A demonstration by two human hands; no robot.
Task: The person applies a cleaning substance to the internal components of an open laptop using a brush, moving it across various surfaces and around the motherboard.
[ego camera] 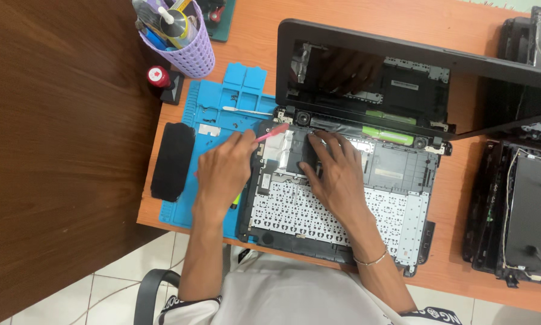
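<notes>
An opened black laptop lies on the orange desk with its inner frame and white keyboard backing exposed, its screen lid tilted up behind. My left hand grips a pink pry tool, whose tip rests at the laptop's upper left corner near the hinge. My right hand lies flat on the laptop's inside, fingers spread and pressing on a black part near the top left.
A blue repair mat lies under the laptop's left side, with a black pad on its left edge. A purple tool cup stands behind. Dismantled black laptop shells sit at the right. The desk edge drops off at left.
</notes>
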